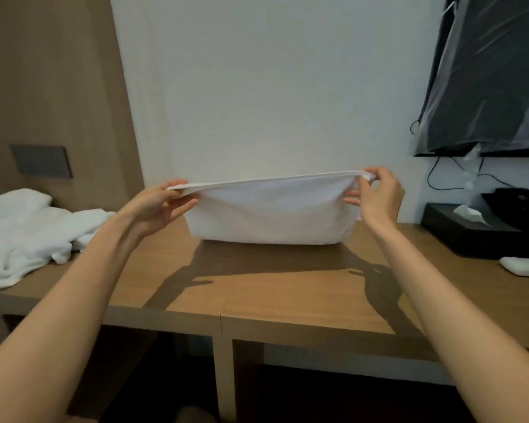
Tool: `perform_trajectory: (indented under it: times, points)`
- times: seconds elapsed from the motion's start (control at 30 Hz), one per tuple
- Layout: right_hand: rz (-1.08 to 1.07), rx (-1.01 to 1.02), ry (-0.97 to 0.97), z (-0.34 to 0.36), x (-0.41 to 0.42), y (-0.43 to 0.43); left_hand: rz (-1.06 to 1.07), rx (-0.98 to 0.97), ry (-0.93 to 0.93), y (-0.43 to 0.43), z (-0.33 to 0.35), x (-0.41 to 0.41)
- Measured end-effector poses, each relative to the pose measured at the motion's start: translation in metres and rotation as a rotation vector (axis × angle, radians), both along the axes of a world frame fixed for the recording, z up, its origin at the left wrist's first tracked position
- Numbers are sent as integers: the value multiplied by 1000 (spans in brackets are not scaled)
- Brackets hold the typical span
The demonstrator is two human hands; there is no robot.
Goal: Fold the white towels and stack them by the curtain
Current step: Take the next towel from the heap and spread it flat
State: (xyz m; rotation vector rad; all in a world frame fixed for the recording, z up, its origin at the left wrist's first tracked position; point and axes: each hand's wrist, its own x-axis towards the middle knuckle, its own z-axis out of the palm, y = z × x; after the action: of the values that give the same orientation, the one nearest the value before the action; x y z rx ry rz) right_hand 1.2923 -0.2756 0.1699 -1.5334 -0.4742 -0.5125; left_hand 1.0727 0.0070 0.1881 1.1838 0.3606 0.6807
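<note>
Long wooden desk against the wall, open underneath between upright panels. At the left end, a crumpled heap of white towels, reaching the front edge. Mid-desk toward the back, a white towel with its lower fold touching the top (upper edge lifted clear). At the right end, a black tissue box with a tissue poking out, a black tray just behind, and a small folded white cloth just in front.

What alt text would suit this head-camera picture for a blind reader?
A person's left hand and right hand pinch the top corners of a white towel held over a wooden desk. At left lie crumpled white towels; at right, a black tissue box.
</note>
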Motion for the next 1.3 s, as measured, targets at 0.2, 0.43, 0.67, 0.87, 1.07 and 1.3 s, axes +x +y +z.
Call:
perform_trajectory:
  times: [0.2, 0.43, 0.67, 0.87, 1.07, 1.3]
  points:
    - [31, 311, -62, 94, 3, 15, 138, 476, -71, -3, 68, 13]
    - [-134, 380, -299, 182, -17, 11, 792, 791, -281, -16, 158, 22]
    - [-219, 200, -238, 209, -24, 4, 874, 763, -90, -16, 205, 24]
    - [-179, 104, -356, 166, -40, -3, 950, 775, -140, -12, 145, 13]
    - [509, 532, 16, 149, -71, -23, 890, 784, -289, -20, 120, -27]
    - [646, 525, 235, 150, -80, -35, 623, 584, -182, -20, 138, -74]
